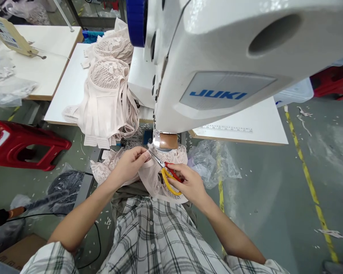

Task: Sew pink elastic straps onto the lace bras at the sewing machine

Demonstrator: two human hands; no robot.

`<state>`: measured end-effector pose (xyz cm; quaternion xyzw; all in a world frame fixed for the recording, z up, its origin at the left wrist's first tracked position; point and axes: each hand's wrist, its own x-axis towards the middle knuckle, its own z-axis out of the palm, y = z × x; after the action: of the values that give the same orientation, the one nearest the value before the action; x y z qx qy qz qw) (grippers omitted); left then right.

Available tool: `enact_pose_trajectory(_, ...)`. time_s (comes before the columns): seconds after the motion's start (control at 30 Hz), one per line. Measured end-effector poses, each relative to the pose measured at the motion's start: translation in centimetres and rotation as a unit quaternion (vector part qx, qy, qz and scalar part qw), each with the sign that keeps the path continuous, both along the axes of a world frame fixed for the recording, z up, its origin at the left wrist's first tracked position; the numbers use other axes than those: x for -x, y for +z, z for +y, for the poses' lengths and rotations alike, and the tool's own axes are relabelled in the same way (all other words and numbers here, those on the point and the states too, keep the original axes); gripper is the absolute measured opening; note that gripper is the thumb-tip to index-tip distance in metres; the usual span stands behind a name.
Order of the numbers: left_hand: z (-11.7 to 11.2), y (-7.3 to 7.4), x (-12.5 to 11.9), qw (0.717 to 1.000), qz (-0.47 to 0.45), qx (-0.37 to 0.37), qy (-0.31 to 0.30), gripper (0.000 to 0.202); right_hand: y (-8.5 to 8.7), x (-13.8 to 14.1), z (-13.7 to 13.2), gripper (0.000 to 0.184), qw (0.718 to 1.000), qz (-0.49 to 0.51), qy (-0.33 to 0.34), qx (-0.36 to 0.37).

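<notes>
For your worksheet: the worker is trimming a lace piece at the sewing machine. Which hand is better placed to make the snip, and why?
Probably the right hand: it holds the scissors, whose blades point at the lace piece. The left hand pinches the fabric by the tips and is better placed to steady it.

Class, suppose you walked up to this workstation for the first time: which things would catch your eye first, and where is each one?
The big white JUKI sewing machine fills the top of the view. Just below its head, the left hand pinches pale lace fabric while the right hand holds small scissors with red and yellow handles against it. A heap of lace garments hangs off the white table at left.
</notes>
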<state>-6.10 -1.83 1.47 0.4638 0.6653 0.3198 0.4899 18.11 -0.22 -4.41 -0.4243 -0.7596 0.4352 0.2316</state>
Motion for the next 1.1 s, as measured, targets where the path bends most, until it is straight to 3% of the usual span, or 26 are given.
enact_pose_trajectory(0.13, 0.1, -0.4, 0.3, 0.999, -0.007, -0.026, 0.028, 0.026, -0.4, -2.2, -0.4, 0.033, 0.999, -0.013, -0.035, 0.008)
enact_pose_trajectory(0.27, -0.1, -1.1, 0.9, 0.982, 0.168, -0.088, -0.007, 0.024, 0.2, -5.2, 1.8, 0.032, 0.994, -0.111, -0.022, -0.002)
enact_pose_trajectory(0.33, -0.1, -1.2, 1.1, 0.962, 0.251, -0.100, -0.041, 0.028, 0.7, -6.4, 4.8, 0.032, 0.982, -0.179, -0.063, -0.022)
enact_pose_trajectory(0.4, 0.2, -0.8, 1.2, 0.956, 0.269, -0.085, -0.082, 0.029, 1.1, -7.2, 9.0, 0.035, 0.962, -0.229, -0.136, -0.060)
enact_pose_trajectory(0.5, 1.0, 0.4, 1.5, 0.970, 0.179, -0.032, -0.159, 0.030, 1.4, -7.9, 15.8, 0.036, 0.938, -0.256, -0.199, -0.125)
enact_pose_trajectory(0.6, 1.7, 1.2, 2.2, 0.972, 0.099, 0.003, -0.213, 0.030, 1.7, -7.7, 19.2, 0.031, 0.931, -0.267, -0.161, -0.191)
enact_pose_trajectory(0.67, 1.6, 1.0, 2.4, 0.966, 0.158, -0.025, -0.204, 0.027, 2.1, -6.8, 18.0, 0.030, 0.935, -0.230, -0.161, -0.217)
enact_pose_trajectory(0.73, 1.2, 0.4, 1.9, 0.938, 0.273, -0.111, -0.183, 0.026, 2.4, -5.3, 14.1, 0.032, 0.961, -0.146, -0.156, -0.176)
enact_pose_trajectory(0.77, 0.9, 0.1, 1.3, 0.916, 0.317, -0.161, -0.184, 0.027, 2.4, -4.4, 11.7, 0.032, 0.985, -0.094, -0.090, -0.113)
enact_pose_trajectory(0.8, 0.6, -0.2, 0.5, 0.896, 0.342, -0.206, -0.194, 0.029, 2.3, -3.5, 9.1, 0.036, 0.998, -0.053, 0.019, -0.036)
enact_pose_trajectory(0.83, 0.3, -0.5, -0.5, 0.880, 0.350, -0.244, -0.208, 0.032, 2.1, -2.6, 6.8, 0.043, 0.992, -0.029, 0.122, 0.027)
enact_pose_trajectory(0.9, -0.1, -0.6, -2.6, 0.865, 0.331, -0.298, -0.233, 0.037, 1.6, -0.9, 3.0, 0.071, 0.979, 0.028, 0.185, 0.086)
enact_pose_trajectory(0.93, -0.3, -0.5, -3.7, 0.862, 0.316, -0.320, -0.232, 0.038, 1.4, -0.2, 1.8, 0.079, 0.977, 0.065, 0.171, 0.110)
enact_pose_trajectory(1.0, -0.3, -0.2, -5.5, 0.878, 0.275, -0.338, -0.198, 0.038, 1.3, 0.8, 0.8, 0.073, 0.975, 0.144, 0.071, 0.156)
enact_pose_trajectory(1.1, 0.2, 0.6, -7.5, 0.949, 0.152, -0.255, -0.103, 0.037, 2.6, 1.7, 1.6, 0.047, 0.950, 0.217, -0.098, 0.201)
